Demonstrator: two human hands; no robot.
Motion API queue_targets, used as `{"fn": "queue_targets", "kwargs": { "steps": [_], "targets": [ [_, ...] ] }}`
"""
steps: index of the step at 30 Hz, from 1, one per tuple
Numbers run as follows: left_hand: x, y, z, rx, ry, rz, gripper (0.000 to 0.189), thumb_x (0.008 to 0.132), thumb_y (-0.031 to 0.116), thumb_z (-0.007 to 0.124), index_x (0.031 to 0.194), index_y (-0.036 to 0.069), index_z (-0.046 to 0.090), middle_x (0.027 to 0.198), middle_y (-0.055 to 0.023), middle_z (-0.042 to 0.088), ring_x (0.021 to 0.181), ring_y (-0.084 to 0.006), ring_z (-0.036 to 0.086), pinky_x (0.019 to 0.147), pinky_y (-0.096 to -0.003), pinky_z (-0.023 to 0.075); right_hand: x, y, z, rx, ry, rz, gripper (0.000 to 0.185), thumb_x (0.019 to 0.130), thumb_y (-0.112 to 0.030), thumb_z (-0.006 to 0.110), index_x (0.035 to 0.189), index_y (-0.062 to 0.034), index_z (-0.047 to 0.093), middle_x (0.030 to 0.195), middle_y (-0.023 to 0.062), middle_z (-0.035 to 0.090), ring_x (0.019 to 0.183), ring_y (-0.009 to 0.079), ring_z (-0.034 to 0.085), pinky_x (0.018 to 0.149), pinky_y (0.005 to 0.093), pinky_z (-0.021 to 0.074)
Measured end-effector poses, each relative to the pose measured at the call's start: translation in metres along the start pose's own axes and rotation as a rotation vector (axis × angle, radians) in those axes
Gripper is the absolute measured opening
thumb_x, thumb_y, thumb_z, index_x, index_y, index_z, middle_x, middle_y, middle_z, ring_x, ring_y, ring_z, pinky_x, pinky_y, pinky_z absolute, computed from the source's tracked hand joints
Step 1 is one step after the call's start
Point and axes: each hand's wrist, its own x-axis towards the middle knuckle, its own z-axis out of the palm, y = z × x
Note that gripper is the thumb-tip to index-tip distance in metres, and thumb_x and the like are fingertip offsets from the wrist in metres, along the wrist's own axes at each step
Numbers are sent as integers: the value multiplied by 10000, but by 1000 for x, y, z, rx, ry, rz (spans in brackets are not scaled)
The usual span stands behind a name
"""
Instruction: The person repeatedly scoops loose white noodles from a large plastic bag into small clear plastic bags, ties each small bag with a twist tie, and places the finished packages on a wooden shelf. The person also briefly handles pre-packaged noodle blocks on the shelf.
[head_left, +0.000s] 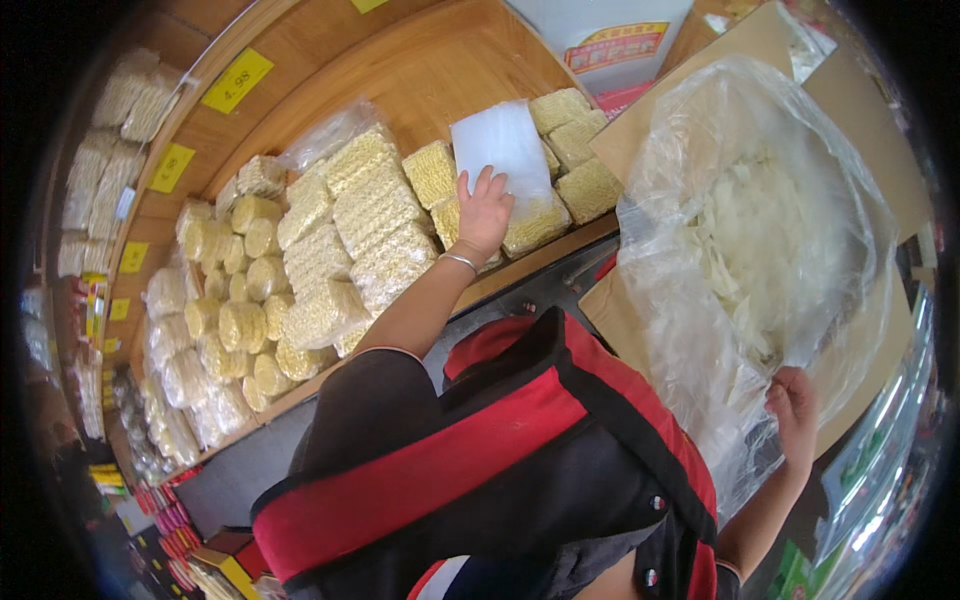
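My left hand (486, 214) rests with spread fingers on the lower edge of a white translucent plastic bag (501, 142), which lies over packs of yellow dried noodles (431, 174) on a wooden shelf. At the right, my right hand (793, 401) has its fingers curled at the rim of a clear plastic liner (750, 442); whether it pinches the film cannot be told. The liner sits in an open cardboard box (847, 127) and holds pale, flat dried pieces (750, 247), partly blurred by the film.
Stacked noodle blocks (382, 202) and round noodle packs (244, 326) fill the shelf's left part. A clear bag (330, 135) lies behind them. Yellow price tags (237, 80) line the upper shelf edge. A white container (607, 37) stands behind the box. The shelf's front lip (540, 266) runs beneath my left wrist.
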Motion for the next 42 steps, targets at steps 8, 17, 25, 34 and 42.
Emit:
{"fn": "queue_targets", "kwargs": {
  "steps": [8,17,25,34,42],
  "targets": [
    [-16,15,-38,3,-33,71,109,729,94,567,830,86,605,1119,-83,556,1146,-275,478,957,-509,327,12,27,-9,20,3,-56,117,927,-106,576,921,9,552,757,-1,500,661,74,468,594,221,416],
    [17,13,-68,-334,143,-318,89,803,69,537,883,41,506,712,-121,533,668,-332,556,605,-432,455,20,13,-7,37,81,-92,146,932,-134,575,922,9,544,744,4,487,663,77,455,590,209,399],
    [80,-10,-122,-1007,551,-361,57,887,-22,539,909,17,503,751,-54,576,657,-110,566,583,-269,472,47,-28,12,2,54,-118,183,930,-185,587,967,-17,525,788,5,477,697,92,455,656,228,412],
    [163,94,-169,-1442,377,269,162,761,50,680,874,91,571,763,-79,600,696,-278,625,581,-343,476,119,-113,101,-71,60,-347,515,848,-231,697,1247,7,474,1151,63,553,1022,152,530,853,287,437],
    [170,100,-130,-1897,-177,245,711,602,327,884,1131,60,492,895,-21,587,797,-112,548,677,-253,464,143,-140,101,-69,511,-130,167,921,-193,576,854,-46,622,718,-46,537,648,55,470,549,228,354]
  ]
}}
